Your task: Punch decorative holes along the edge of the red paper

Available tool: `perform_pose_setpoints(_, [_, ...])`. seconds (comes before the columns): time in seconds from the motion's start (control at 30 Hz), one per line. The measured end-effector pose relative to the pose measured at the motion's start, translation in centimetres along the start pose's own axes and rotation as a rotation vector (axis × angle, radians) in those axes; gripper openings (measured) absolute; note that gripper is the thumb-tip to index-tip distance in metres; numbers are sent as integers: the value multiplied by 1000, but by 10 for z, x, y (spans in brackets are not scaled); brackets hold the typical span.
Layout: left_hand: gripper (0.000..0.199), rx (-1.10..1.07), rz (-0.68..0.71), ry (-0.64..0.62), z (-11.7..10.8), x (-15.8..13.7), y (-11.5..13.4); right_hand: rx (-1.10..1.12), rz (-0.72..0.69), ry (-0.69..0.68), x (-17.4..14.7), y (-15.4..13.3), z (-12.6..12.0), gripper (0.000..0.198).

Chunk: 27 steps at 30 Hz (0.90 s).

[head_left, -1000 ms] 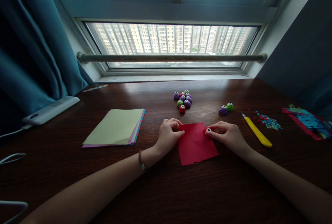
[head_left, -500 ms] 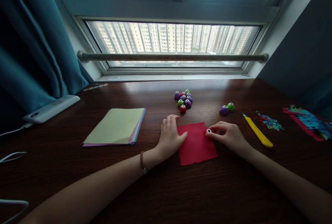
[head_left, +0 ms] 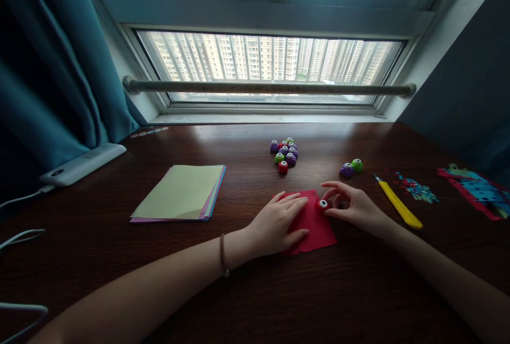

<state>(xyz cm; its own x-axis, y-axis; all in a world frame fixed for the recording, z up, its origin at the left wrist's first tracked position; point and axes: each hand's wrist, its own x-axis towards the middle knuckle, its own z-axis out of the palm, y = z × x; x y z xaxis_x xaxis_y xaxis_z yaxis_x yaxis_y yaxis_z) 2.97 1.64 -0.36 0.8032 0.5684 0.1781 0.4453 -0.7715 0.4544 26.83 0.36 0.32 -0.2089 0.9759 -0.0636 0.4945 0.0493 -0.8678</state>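
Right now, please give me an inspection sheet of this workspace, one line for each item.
Surface: dark wooden desk, glossy.
Job's things: red paper sheet lying flat; small red paper punch on its far right edge.
Clutter: stack of coloured paper; cluster of small punches; purple and green punches; yellow utility knife; paper scraps; punched sheets.
Grippers: left hand flat on the sheet; right hand pinching the punch.
Cables: white cable on a white device.
Surroundings: window, teal curtain.

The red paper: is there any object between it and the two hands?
Nothing visible. The left hand lies flat on the red paper, and the right hand touches a small red punch at its top edge.
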Motion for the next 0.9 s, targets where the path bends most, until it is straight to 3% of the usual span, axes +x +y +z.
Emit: perform_pose_setpoints(0.9, [55,73,98,56,-5,-3,9,28,-53,-65,-5,0,9,58])
